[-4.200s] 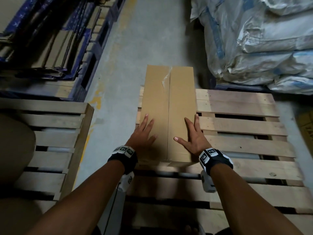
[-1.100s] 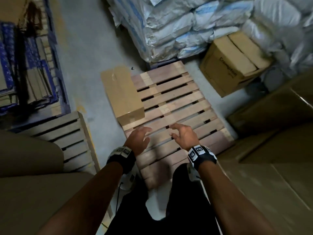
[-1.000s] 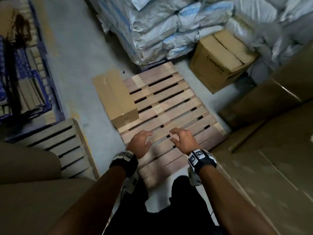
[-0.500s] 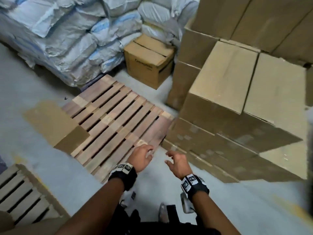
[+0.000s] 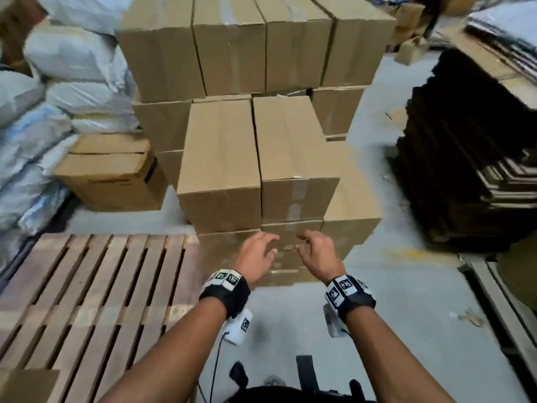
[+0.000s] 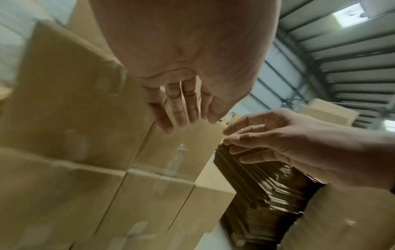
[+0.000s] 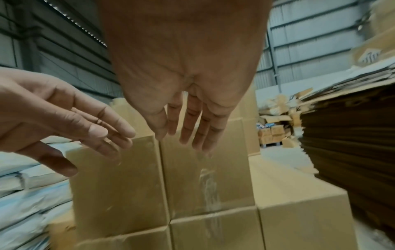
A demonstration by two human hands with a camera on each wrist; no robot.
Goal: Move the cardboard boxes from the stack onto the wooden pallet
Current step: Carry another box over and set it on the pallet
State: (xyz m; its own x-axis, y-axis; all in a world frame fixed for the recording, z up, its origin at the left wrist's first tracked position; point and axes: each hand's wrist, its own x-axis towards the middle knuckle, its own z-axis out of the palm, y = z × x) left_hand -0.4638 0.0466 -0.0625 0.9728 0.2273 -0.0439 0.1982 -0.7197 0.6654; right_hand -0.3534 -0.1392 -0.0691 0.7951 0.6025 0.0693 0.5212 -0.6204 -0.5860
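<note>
A tall stack of plain cardboard boxes (image 5: 261,68) stands straight ahead. Two long boxes lie side by side on its near step, one on the left (image 5: 220,158) and one on the right (image 5: 293,152). The wooden pallet (image 5: 87,292) lies on the floor at the lower left, with a corner of a cardboard box (image 5: 26,385) on its near edge. My left hand (image 5: 258,251) and right hand (image 5: 315,251) hover empty, fingers loosely spread, just before the stack's lower boxes. Both wrist views show the relaxed left fingers (image 6: 181,108) and right fingers (image 7: 192,128) in front of the box fronts (image 7: 203,177).
White filled sacks (image 5: 43,97) pile up at the left, with a separate brown carton (image 5: 110,170) on the floor beside them. A dark stack of flattened cardboard sheets (image 5: 470,146) rises at the right. Bare concrete floor (image 5: 406,301) lies between it and me.
I have turned right, away from the pallet and the box set on it, and now face the stack. Both hands have let go and swung round in front of the boxes.
</note>
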